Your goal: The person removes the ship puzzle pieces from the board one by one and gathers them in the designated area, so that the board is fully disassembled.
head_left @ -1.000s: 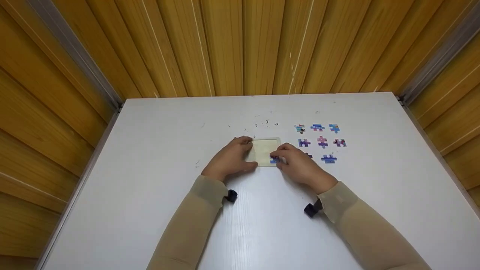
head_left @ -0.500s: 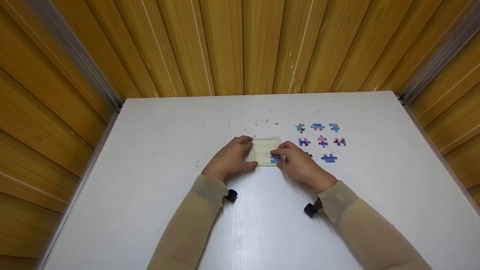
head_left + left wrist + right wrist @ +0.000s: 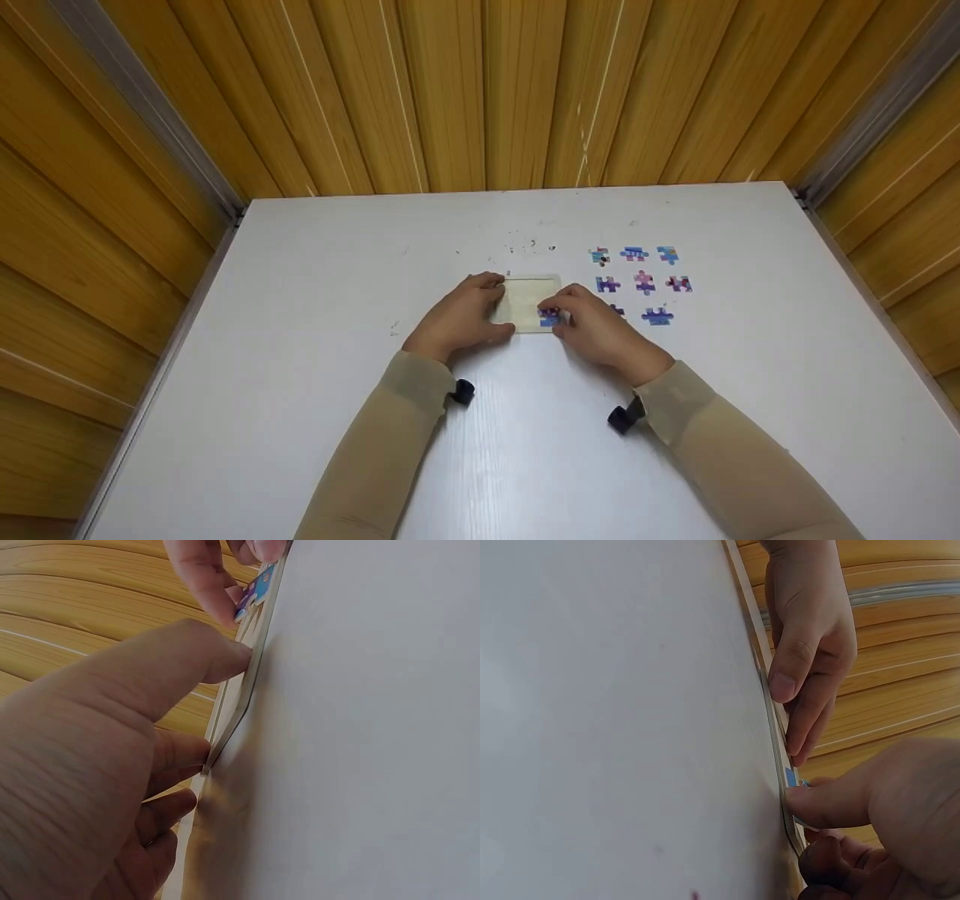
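A shallow puzzle tray (image 3: 528, 295) with a pale bare base lies on the white table. At its left side, my left hand (image 3: 459, 316) grips it, thumb on the near edge and fingers by the far left corner. My right hand (image 3: 604, 330) pinches a blue and purple jigsaw piece (image 3: 550, 318) at the tray's lower right corner. In the left wrist view this jigsaw piece (image 3: 256, 592) is tilted a little against the tray. The right wrist view has my right thumb (image 3: 829, 802) over the piece, hiding most of it.
Several loose jigsaw pieces lie in rows to the right of the tray, such as a pink one (image 3: 644, 282) and a blue one (image 3: 658, 316). One piece (image 3: 617, 310) is partly behind my right hand. Wood-patterned walls (image 3: 487, 97) border the table.
The pinched jigsaw piece has shifted slightly within the tray's lower right corner, and more of it shows than a second ago. My left hand has stayed still on the tray.
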Action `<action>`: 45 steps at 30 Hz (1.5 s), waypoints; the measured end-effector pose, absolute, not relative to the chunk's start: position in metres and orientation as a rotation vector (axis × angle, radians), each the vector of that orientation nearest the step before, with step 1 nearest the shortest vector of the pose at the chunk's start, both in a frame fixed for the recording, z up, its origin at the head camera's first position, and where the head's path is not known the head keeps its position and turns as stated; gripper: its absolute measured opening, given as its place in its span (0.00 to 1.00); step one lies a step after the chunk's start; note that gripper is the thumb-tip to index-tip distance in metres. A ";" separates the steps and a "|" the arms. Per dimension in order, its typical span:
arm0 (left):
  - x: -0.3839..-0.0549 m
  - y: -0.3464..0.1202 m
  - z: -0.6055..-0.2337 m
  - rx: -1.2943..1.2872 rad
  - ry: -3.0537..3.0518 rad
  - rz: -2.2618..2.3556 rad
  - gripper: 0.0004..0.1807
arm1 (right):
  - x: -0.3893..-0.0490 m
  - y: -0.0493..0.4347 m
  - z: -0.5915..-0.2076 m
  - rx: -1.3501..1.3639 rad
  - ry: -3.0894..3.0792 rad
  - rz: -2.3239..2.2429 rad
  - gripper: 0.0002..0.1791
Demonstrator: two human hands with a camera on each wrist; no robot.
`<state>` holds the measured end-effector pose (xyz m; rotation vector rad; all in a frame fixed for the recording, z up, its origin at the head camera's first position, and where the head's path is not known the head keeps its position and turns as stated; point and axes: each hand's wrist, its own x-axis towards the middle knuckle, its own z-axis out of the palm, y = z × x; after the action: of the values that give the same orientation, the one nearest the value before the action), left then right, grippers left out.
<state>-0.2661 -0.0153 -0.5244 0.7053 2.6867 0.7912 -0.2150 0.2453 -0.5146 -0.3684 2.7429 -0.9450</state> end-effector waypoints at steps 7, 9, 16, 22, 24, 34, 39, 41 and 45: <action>-0.267 -0.015 -0.524 0.716 2.683 0.797 0.45 | -0.215 0.246 -0.515 -0.371 2.731 -0.942 0.25; -0.267 -0.014 -0.524 0.712 2.682 0.796 0.44 | -0.215 0.246 -0.515 -0.363 2.727 -0.939 0.26; -0.267 -0.014 -0.524 0.714 2.691 0.781 0.44 | -0.216 0.245 -0.516 -0.373 2.727 -0.922 0.26; -0.267 -0.014 -0.524 0.703 2.686 0.783 0.44 | -0.214 0.246 -0.516 -0.384 2.727 -0.915 0.25; -0.267 -0.014 -0.524 0.698 2.684 0.787 0.44 | -0.214 0.246 -0.516 -0.387 2.724 -0.918 0.25; -0.264 -0.014 -0.524 0.685 2.694 0.776 0.44 | -0.215 0.248 -0.516 -0.388 2.738 -0.963 0.23; -0.265 -0.014 -0.525 0.693 2.691 0.788 0.44 | -0.214 0.249 -0.515 -0.393 2.749 -1.025 0.21; -0.264 -0.015 -0.524 0.699 2.691 0.786 0.44 | -0.214 0.249 -0.515 -0.395 2.752 -1.067 0.19; -0.265 -0.015 -0.523 0.704 2.694 0.772 0.44 | -0.215 0.250 -0.513 -0.398 2.743 -1.171 0.16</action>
<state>-0.2648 -0.0149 -0.5235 0.7043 2.6939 0.7720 -0.2148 0.2504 -0.5133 -0.3976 2.7427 -1.1711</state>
